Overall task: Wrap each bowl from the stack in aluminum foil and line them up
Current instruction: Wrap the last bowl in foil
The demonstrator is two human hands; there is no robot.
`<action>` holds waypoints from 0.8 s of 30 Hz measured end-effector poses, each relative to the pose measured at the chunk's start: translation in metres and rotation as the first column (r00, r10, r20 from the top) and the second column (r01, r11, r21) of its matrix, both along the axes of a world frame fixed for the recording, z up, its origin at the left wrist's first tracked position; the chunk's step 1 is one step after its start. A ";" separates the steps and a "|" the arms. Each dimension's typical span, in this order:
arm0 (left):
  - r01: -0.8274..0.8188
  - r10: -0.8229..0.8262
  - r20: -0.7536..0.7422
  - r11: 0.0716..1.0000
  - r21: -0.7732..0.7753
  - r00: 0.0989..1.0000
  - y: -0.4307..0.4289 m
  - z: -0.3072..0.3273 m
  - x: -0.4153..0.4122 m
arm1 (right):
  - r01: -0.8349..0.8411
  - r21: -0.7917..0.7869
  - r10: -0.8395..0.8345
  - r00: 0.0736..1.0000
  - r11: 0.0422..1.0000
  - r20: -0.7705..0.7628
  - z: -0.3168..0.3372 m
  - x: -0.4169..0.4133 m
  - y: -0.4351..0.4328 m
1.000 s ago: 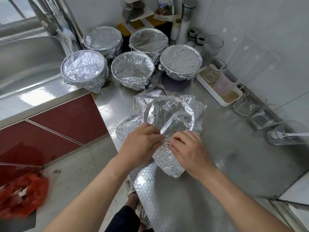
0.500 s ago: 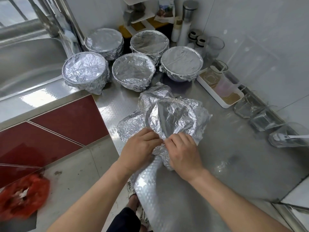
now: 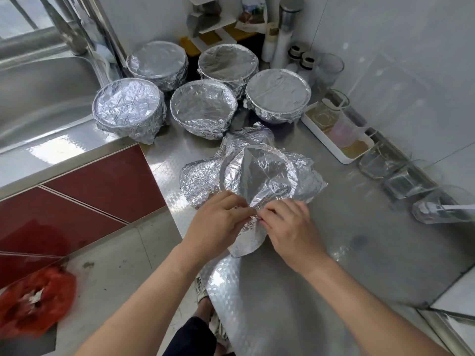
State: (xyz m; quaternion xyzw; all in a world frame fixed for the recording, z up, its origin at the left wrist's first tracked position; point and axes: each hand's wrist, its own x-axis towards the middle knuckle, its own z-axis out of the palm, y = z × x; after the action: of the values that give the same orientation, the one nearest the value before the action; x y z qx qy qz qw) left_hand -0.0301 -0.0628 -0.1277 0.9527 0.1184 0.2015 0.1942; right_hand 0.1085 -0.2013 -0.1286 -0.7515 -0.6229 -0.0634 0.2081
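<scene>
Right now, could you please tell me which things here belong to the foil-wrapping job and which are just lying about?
Job: half-wrapped bowl, foil sheet, left hand, right hand, five wrapped bowls.
Lying about: white tray, glass cups, red bag, sink, bottles.

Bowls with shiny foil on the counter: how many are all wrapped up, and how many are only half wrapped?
Fully wrapped bowls: 5
Half-wrapped bowl, with the left hand and right hand pinching its foil: 1
Total bowls: 6
</scene>
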 end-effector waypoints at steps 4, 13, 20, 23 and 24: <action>0.003 -0.004 -0.023 1.000 -0.026 1.000 0.001 -0.002 0.001 | 0.003 0.007 -0.003 0.999 1.000 0.034 -0.006 -0.002 0.006; -0.001 0.001 0.004 1.000 0.006 1.000 0.002 -0.003 0.004 | 0.027 0.003 -0.027 0.999 1.000 0.033 -0.001 -0.005 0.012; -0.020 0.019 -0.016 0.999 -0.046 1.000 0.002 0.004 -0.006 | 0.018 -0.037 -0.020 0.998 0.999 -0.053 0.003 -0.005 0.005; -0.013 0.012 -0.017 0.999 -0.035 1.000 -0.002 0.006 -0.001 | 0.022 0.004 -0.022 1.000 1.000 -0.013 0.001 -0.010 0.008; -0.019 0.019 -0.008 0.999 -0.032 1.000 -0.001 0.006 0.001 | 0.025 0.015 -0.025 1.000 1.000 -0.010 0.002 -0.010 0.008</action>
State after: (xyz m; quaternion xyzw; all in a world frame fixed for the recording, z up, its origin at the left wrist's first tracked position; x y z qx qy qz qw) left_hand -0.0296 -0.0639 -0.1220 0.9491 0.1315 0.1976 0.2071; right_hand 0.0989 -0.1936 -0.1269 -0.7580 -0.6118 -0.0668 0.2161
